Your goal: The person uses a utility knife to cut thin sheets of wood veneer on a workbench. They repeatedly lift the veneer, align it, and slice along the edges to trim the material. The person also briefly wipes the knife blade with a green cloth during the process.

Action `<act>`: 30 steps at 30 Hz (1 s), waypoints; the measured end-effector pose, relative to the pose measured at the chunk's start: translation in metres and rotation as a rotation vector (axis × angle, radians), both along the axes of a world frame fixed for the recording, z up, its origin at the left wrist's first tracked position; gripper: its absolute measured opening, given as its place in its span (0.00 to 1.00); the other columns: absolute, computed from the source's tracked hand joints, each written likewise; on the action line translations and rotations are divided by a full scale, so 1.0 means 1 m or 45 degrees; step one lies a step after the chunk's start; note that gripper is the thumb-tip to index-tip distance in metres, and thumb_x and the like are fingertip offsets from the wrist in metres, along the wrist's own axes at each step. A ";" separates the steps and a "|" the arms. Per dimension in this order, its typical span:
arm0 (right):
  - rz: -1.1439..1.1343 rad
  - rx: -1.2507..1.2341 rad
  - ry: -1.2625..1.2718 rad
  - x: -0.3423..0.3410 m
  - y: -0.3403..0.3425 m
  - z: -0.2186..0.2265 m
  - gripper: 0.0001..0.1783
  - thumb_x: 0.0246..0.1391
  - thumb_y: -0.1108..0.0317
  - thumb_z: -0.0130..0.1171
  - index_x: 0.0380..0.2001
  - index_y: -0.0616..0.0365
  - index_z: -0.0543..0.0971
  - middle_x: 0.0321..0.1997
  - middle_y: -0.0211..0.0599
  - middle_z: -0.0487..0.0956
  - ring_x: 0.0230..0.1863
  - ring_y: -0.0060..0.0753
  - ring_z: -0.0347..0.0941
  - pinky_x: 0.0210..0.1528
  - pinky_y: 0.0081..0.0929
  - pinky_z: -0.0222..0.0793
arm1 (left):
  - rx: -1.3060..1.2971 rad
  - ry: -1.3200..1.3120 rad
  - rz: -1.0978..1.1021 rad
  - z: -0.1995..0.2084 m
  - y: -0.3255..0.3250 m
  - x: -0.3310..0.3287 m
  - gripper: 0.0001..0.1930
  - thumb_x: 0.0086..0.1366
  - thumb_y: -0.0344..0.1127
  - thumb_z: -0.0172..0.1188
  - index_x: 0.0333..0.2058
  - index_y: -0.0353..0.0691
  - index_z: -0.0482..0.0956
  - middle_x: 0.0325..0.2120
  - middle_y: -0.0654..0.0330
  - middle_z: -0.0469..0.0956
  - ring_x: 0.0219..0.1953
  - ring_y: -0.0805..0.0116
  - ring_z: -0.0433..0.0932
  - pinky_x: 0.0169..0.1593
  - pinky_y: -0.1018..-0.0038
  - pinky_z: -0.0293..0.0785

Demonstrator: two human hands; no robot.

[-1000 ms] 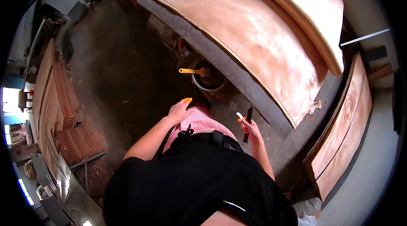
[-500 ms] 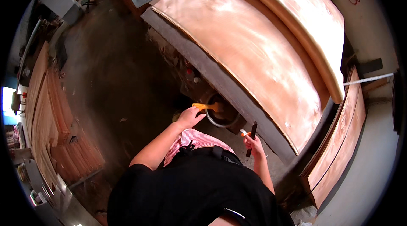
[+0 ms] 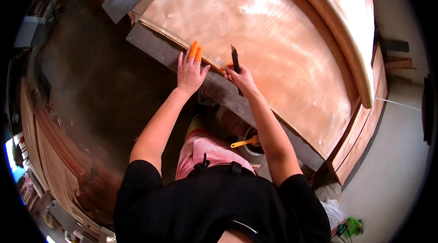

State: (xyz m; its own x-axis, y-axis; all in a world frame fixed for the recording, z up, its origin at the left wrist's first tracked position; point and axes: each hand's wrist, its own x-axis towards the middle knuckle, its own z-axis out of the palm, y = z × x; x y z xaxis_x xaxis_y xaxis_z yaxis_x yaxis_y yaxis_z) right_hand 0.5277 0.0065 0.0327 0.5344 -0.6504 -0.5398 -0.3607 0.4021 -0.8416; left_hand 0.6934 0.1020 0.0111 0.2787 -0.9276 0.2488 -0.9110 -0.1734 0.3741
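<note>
Item, from where I stand: one left hand, two fingers sheathed in orange, lying open with fingers slightly apart at the near edge of a pale wood sheet on the grey bench, whether pressing on it I cannot tell. Item: one right hand, clamped round a slim black tool tilted above that same edge, a blurred whitish piece at its fingertips. Item: below the bench's near edge, one yellow-handled brush at a round bucket.
</note>
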 end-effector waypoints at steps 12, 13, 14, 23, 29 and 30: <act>-0.308 0.288 0.080 0.045 -0.019 -0.035 0.07 0.48 0.71 0.56 0.28 0.64 0.73 0.24 0.35 0.77 0.24 0.21 0.73 0.27 0.15 0.70 | 0.216 0.118 -0.320 -0.010 -0.013 -0.002 0.38 0.52 0.51 0.56 0.56 0.35 0.54 0.59 0.52 0.51 0.61 0.58 0.49 0.60 0.57 0.44; -0.310 0.288 0.099 0.046 -0.019 -0.032 0.07 0.48 0.70 0.56 0.27 0.64 0.73 0.24 0.35 0.77 0.24 0.22 0.73 0.26 0.15 0.69 | 0.277 0.077 -0.322 -0.011 -0.013 -0.004 0.38 0.52 0.52 0.56 0.57 0.37 0.55 0.58 0.53 0.52 0.61 0.59 0.49 0.60 0.56 0.44; -0.287 0.238 0.125 0.045 -0.017 -0.031 0.08 0.47 0.69 0.57 0.27 0.64 0.73 0.24 0.35 0.77 0.24 0.21 0.73 0.26 0.16 0.69 | 0.311 0.040 -0.323 -0.010 -0.013 -0.004 0.39 0.51 0.52 0.56 0.57 0.37 0.55 0.58 0.53 0.52 0.61 0.59 0.49 0.60 0.56 0.44; 0.663 -0.723 0.839 0.042 -0.066 -0.006 0.10 0.46 0.63 0.54 0.28 0.58 0.75 0.23 0.40 0.77 0.27 0.38 0.74 0.30 0.31 0.67 | 0.427 -0.135 -0.339 0.001 -0.021 -0.007 0.41 0.50 0.54 0.57 0.56 0.34 0.55 0.58 0.54 0.53 0.61 0.61 0.48 0.61 0.54 0.42; 0.055 -0.314 0.304 0.002 -0.125 -0.021 0.09 0.51 0.65 0.52 0.31 0.59 0.75 0.23 0.32 0.76 0.26 0.24 0.71 0.31 0.23 0.66 | 0.351 0.003 -0.417 0.007 -0.041 0.005 0.36 0.50 0.51 0.58 0.53 0.33 0.61 0.56 0.50 0.56 0.57 0.56 0.56 0.59 0.57 0.49; -0.013 -0.298 0.264 0.005 -0.130 -0.014 0.09 0.51 0.67 0.53 0.33 0.60 0.74 0.23 0.31 0.75 0.26 0.22 0.70 0.31 0.22 0.66 | 0.306 0.074 -0.429 0.003 -0.048 0.013 0.36 0.50 0.50 0.58 0.52 0.32 0.61 0.56 0.50 0.56 0.56 0.55 0.58 0.58 0.58 0.50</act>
State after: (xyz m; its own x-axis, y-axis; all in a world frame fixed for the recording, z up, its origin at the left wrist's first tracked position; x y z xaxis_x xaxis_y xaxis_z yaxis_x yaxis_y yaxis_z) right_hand 0.5331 -0.1230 0.0187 0.4215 -0.7745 -0.4717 -0.5315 0.2105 -0.8205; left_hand 0.7061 0.0540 0.0144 -0.0431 -0.9990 0.0072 -0.9103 0.0422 0.4117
